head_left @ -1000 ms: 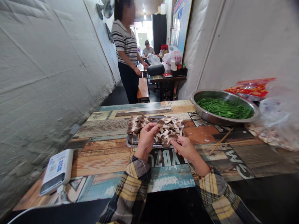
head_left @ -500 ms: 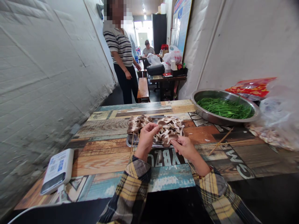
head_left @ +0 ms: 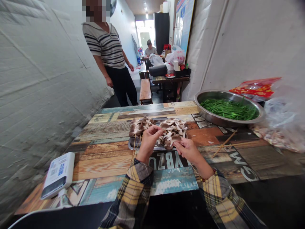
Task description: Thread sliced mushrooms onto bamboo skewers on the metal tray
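Observation:
My left hand point(head_left: 150, 141) is closed in a pinch at the middle of the metal tray point(head_left: 131, 145); what its fingertips hold is too small to make out. In my right hand point(head_left: 188, 150), thumb and fingers grip the edge of a grey-brown oyster mushroom point(head_left: 173, 140) over the tray's near right side. Torn oyster mushrooms point(head_left: 175, 125) are heaped behind it. Left of my left hand, mushrooms threaded on skewers point(head_left: 140, 124) lie in the tray, with the thin wooden sticks point(head_left: 134, 148) pointing towards me. More sticks show partly beneath my right wrist.
A steel basin point(head_left: 207, 118) of green chives point(head_left: 228, 108) stands at the right, beside plastic bags point(head_left: 278, 114). Loose wooden skewers point(head_left: 225, 143) lie crossed before it. A white device point(head_left: 58, 175) with a cable sits at left. Beyond the table stands a person in a striped top point(head_left: 107, 46).
The person in the striped top has moved left and nearer. My hands keep nearly the same position, with the mushroom still in my right fingers.

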The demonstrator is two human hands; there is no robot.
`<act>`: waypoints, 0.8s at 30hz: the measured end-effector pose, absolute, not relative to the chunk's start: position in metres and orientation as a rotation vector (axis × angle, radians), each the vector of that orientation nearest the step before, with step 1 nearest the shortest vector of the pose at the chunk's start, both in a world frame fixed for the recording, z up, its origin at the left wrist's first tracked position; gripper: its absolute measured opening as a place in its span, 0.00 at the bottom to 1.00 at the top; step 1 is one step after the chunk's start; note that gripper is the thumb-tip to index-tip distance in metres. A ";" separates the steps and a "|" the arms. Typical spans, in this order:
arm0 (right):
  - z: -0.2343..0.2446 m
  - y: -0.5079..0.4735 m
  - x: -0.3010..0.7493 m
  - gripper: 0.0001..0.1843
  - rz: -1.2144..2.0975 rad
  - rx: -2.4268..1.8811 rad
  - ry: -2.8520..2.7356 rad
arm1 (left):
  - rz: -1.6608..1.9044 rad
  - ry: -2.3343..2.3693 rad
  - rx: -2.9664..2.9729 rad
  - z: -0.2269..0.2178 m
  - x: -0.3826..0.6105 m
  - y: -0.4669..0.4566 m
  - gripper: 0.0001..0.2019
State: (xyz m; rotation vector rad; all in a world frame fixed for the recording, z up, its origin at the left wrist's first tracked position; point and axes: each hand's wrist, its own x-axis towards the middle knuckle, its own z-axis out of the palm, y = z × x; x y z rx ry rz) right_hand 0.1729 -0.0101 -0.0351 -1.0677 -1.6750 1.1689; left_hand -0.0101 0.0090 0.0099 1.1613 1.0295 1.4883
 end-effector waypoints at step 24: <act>-0.030 -0.010 0.168 0.19 1.202 -1.027 -1.535 | 1.321 0.935 1.149 0.006 0.009 0.003 0.13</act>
